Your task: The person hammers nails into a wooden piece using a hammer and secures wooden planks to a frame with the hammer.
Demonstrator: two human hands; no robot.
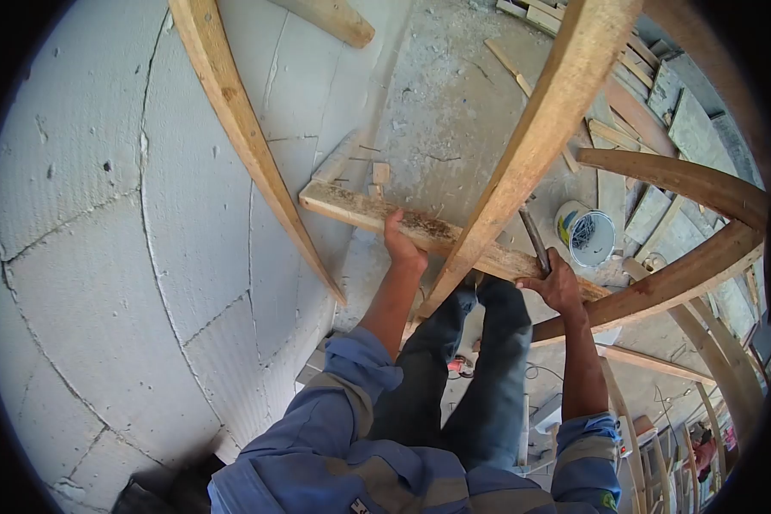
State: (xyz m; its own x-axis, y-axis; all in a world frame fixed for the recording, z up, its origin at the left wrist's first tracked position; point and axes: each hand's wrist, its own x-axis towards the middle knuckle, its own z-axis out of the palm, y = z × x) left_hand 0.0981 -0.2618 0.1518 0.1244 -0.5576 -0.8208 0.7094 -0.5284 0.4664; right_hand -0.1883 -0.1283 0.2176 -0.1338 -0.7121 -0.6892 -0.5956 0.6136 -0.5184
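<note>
Timber plank [433,230]: spans beyond the knees, crossing behind the upright post [531,146].
Left hand [405,244]: grips the plank, left of the post.
Right hand [559,285]: closed around a dark tool shaft [534,233], thumb at the plank.
Plank slip: possible, since the right hand's hold is shared with the tool.
Post knock: likely if the plank swings sideways.
Tool head: hard to make out.
Plank's right part: partly covered by the right hand.
</note>
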